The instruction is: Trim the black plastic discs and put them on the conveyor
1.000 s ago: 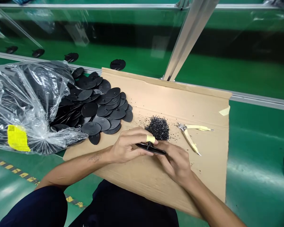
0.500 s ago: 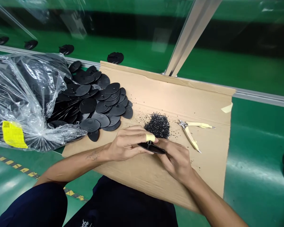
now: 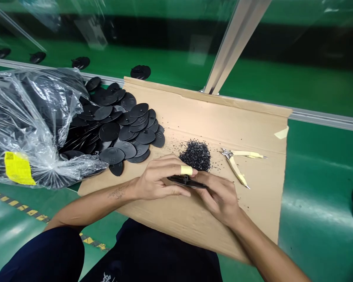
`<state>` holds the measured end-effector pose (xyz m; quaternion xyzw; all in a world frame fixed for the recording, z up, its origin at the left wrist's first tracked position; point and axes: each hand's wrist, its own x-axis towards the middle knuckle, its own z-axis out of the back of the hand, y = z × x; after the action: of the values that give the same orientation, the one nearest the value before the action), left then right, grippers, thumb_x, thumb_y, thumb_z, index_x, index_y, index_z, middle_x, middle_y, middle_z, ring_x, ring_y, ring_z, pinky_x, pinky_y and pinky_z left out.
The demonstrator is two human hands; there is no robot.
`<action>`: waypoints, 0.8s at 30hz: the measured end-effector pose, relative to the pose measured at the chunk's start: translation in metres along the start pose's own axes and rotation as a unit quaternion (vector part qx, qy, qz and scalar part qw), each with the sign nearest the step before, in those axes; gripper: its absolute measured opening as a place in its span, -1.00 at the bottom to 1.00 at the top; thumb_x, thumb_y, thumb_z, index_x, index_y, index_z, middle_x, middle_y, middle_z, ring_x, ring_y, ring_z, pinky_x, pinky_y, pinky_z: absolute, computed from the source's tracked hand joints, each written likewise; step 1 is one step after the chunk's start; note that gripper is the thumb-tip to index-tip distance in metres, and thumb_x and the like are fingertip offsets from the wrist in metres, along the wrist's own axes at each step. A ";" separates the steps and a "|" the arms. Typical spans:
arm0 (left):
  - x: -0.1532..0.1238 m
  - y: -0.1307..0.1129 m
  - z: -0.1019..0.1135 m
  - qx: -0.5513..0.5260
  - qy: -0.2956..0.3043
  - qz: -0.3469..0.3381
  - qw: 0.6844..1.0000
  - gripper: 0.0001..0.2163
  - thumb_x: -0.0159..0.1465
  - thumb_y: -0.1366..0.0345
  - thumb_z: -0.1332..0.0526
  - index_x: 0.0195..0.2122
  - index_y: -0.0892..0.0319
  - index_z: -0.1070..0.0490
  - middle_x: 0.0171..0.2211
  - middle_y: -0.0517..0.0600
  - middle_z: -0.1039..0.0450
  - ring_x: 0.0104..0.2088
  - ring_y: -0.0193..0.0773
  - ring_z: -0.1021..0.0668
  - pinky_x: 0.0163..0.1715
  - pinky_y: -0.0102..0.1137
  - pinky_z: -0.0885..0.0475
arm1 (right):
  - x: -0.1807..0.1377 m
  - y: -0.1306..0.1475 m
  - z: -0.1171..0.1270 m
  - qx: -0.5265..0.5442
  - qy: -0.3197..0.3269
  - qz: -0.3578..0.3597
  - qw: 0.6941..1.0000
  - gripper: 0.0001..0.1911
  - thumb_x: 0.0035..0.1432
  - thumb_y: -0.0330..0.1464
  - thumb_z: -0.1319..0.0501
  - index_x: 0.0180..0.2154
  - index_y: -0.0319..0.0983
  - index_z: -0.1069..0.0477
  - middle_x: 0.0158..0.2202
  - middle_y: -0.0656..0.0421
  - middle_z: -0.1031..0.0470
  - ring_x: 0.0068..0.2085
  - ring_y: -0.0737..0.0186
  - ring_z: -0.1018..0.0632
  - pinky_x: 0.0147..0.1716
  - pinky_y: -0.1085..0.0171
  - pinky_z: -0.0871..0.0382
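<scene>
Between my two hands is a black oval plastic disc [image 3: 190,182], seen nearly edge-on, with a small raised part on its upper face. My left hand [image 3: 161,178] grips its left side, the taped index finger lying over the top and the thumb below. On the right end, my right hand [image 3: 220,194] pinches the disc between fingers and thumb. Just beyond the fingers lies a heap of small black plastic bits [image 3: 195,156]. Cutting nippers [image 3: 233,160] with yellow-wrapped handles rest spread to the right of the heap.
Cardboard [image 3: 223,121] covers the work surface. At left, many loose black discs [image 3: 126,129] spill beside a clear plastic bag [image 3: 32,121] bearing a yellow label [image 3: 19,168]. Behind the cardboard stands a metal post [image 3: 232,51], and more discs [image 3: 140,72] lie spaced along the green surface.
The disc has turned slightly in my hands, showing its edge more, and its left end has shifted a little left. My left thumb now shows below the disc.
</scene>
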<state>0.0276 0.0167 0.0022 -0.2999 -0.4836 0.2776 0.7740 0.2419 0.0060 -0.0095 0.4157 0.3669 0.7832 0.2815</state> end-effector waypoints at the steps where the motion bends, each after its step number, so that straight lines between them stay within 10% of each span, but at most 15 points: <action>1: 0.000 0.001 0.000 0.004 -0.001 0.002 1.000 -0.74 0.34 0.21 -0.35 0.01 0.19 -0.55 -0.25 0.09 -0.67 -0.25 -0.24 -0.66 -0.24 -0.33 -0.60 | 0.000 0.000 0.000 0.006 -0.005 -0.001 1.000 -0.76 0.45 -0.55 -0.16 0.03 -0.22 -0.51 -0.07 0.04 -0.60 -0.15 0.14 -0.66 -0.15 0.24 -0.65; 9: -0.004 -0.003 0.000 0.003 -0.039 0.078 0.996 -0.85 0.34 0.27 -0.35 -0.11 0.19 -0.58 -0.28 0.04 -0.65 -0.27 -0.27 -0.64 -0.23 -0.40 -0.55 | 0.014 0.006 0.016 -0.018 0.022 -0.008 1.000 -0.77 0.48 -0.43 -0.23 0.12 -0.19 -0.48 -0.02 0.05 -0.57 -0.07 0.08 -0.63 -0.05 0.12 -0.60; 13: -0.004 0.005 -0.001 -0.098 -0.089 0.255 0.958 -0.73 0.41 0.07 -0.24 -0.20 0.19 -0.55 -0.31 0.00 -0.62 -0.29 -0.30 -0.62 -0.29 -0.45 -0.52 | 0.015 -0.006 0.060 -0.237 0.069 -0.047 0.968 -0.53 0.47 0.00 -0.22 0.17 -0.18 -0.45 0.08 -0.05 -0.47 0.11 -0.17 -0.50 0.09 -0.12 -0.48; 16: -0.001 0.015 -0.002 -0.233 -0.129 0.339 0.902 -0.66 0.34 -0.02 -0.30 -0.23 0.20 -0.52 -0.35 -0.03 -0.58 -0.33 -0.31 -0.59 -0.28 -0.44 -0.52 | 0.004 -0.022 0.095 -0.409 0.088 -0.076 0.905 -0.29 0.40 0.22 -0.10 0.18 -0.22 -0.45 0.01 -0.16 -0.44 -0.01 -0.31 -0.49 -0.17 -0.12 -0.51; 20: 0.004 0.018 -0.001 -0.326 -0.161 0.409 0.837 -0.62 0.16 0.07 -0.48 -0.15 0.22 -0.54 -0.23 0.00 -0.63 -0.22 -0.27 -0.63 -0.13 -0.41 -0.55 | -0.004 -0.030 0.110 -0.484 0.106 -0.109 0.862 -0.33 0.45 0.17 0.00 0.05 -0.26 -0.49 -0.20 -0.12 -0.44 -0.30 -0.18 -0.50 -0.54 0.08 -0.38; 24: 0.004 0.014 0.001 -0.290 -0.146 0.409 0.853 -0.65 0.10 0.14 -0.53 -0.17 0.22 -0.58 -0.23 0.00 -0.65 -0.27 -0.29 -0.64 -0.23 -0.45 -0.57 | 0.006 -0.019 0.088 -0.394 0.048 -0.122 0.910 -0.59 0.45 -0.07 -0.08 0.05 -0.23 -0.43 -0.14 -0.05 -0.43 -0.30 -0.07 -0.55 -0.47 0.10 -0.47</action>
<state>0.0266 0.0288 -0.0052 -0.6373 -0.4831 0.4568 0.3896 0.3165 0.0513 0.0115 0.1844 0.0892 0.8429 0.4975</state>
